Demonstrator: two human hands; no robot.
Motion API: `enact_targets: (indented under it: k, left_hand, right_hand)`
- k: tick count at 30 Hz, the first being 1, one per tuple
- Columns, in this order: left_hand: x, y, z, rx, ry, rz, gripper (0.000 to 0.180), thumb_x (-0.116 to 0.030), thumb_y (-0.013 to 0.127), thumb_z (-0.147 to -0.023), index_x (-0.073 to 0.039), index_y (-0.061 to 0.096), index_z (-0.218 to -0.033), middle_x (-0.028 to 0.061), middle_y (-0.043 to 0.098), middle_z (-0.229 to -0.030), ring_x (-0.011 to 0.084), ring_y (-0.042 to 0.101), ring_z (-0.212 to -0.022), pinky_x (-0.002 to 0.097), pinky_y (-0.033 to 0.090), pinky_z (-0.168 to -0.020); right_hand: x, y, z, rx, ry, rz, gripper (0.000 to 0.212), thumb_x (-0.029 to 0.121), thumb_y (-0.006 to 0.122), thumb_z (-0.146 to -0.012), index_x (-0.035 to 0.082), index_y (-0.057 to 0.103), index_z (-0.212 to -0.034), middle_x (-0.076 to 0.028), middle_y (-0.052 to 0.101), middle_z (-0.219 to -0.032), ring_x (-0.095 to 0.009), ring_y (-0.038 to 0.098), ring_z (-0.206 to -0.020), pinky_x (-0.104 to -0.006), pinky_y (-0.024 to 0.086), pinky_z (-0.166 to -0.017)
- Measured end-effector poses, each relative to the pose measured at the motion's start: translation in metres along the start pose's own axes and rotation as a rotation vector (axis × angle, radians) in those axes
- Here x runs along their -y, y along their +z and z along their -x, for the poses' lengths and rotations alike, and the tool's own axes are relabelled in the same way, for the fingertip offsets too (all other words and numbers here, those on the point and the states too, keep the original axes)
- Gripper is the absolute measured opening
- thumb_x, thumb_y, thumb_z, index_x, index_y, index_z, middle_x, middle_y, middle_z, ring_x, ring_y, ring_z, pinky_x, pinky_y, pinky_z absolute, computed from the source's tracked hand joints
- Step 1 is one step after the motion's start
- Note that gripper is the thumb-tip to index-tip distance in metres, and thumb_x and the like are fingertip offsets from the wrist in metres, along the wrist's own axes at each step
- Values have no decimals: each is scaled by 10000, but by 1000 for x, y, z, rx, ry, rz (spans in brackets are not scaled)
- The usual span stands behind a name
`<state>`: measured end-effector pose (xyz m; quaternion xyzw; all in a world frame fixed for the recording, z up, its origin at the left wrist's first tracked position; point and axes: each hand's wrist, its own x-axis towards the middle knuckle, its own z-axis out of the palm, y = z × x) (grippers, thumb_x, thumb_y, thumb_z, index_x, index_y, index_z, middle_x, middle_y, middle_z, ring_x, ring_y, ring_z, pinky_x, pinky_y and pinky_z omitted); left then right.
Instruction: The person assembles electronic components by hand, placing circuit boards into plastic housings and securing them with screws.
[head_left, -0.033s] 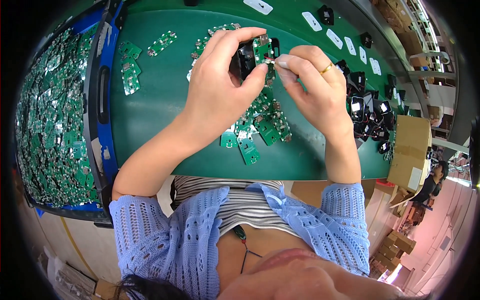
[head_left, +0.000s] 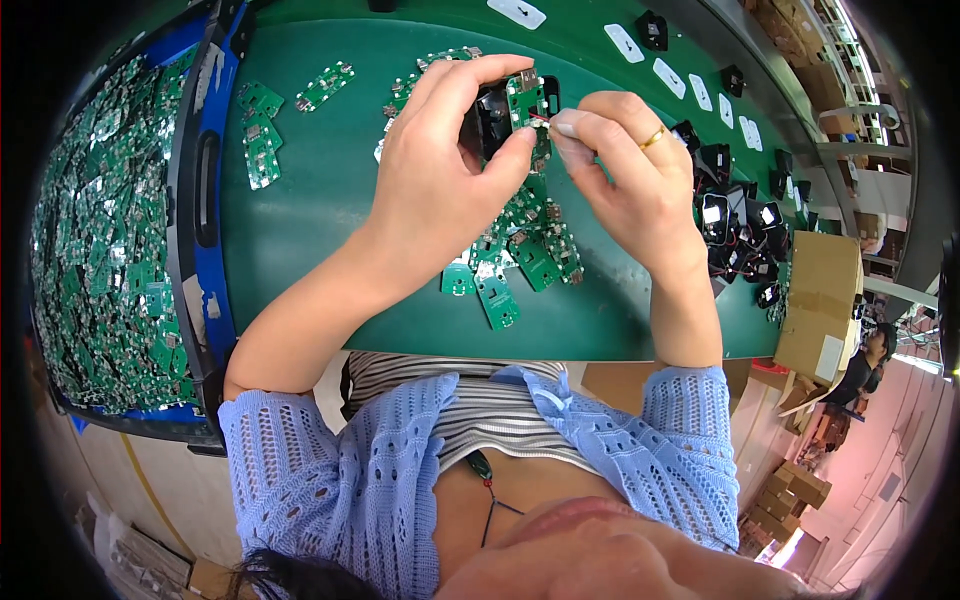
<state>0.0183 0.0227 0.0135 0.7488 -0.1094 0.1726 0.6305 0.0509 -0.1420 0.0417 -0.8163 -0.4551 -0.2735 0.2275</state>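
Above the green tabletop, my left hand (head_left: 425, 165) is closed around a black plastic housing (head_left: 492, 120) and a small green circuit board (head_left: 522, 100). The board stands upright against the housing, with a metal port at its upper end. My right hand (head_left: 630, 165) pinches with thumb and forefinger at the board's right edge. A short red wire (head_left: 538, 117) runs there beside a small whitish connector. The fingertips partly hide the wire's end. Below my hands lies a loose heap of green circuit boards (head_left: 535, 262), partly covered by my left hand and wrist.
At the left stands a blue and black crate (head_left: 207, 190) full of circuit boards. A few boards (head_left: 262, 150) lie beside it. Black housings with wires (head_left: 740, 235) are piled at the right, near a cardboard box (head_left: 815, 300). White plates (head_left: 669, 78) line the far side.
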Motion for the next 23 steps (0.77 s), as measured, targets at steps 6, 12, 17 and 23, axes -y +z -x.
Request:
enact_targets:
  k: [6, 12, 17, 23]
  left_hand:
    - [-4, -3, 1, 48, -7, -55, 396, 32, 590, -755, -56, 535, -1137, 41, 512, -1042, 68, 540, -836, 181, 471, -625]
    - [-3, 0, 0, -15, 37, 1, 366, -11, 628, -697, -30, 558, -1055, 77, 524, -881, 155, 530, -652, 269, 443, -568]
    - [1, 0, 1, -14, 72, -45, 359, -13, 629, -697, -38, 564, -1049, 79, 519, -875, 151, 525, -636, 268, 441, -558]
    - [-8, -2, 1, 39, -22, 0, 358, -29, 622, -714, -50, 565, -1067, 84, 516, -887, 162, 537, -657, 273, 448, -576]
  right_hand:
    - [2, -5, -6, 46, -45, 8, 226, -7, 655, -640, 26, 563, -844, -74, 540, -810, -227, 569, -702, -312, 480, -555]
    - [2, -7, -6, 83, -76, 29, 229, -11, 628, -628, 16, 561, -845, -70, 534, -815, -220, 554, -699, -309, 474, -558]
    - [5, -14, -12, 207, -134, 81, 215, 14, 592, -609, 9, 551, -820, -57, 507, -792, -214, 531, -680, -310, 464, -553]
    - [3, -16, -13, 245, -106, 67, 213, 18, 583, -613, 31, 562, -825, -52, 509, -816, -214, 535, -701, -295, 462, -561]
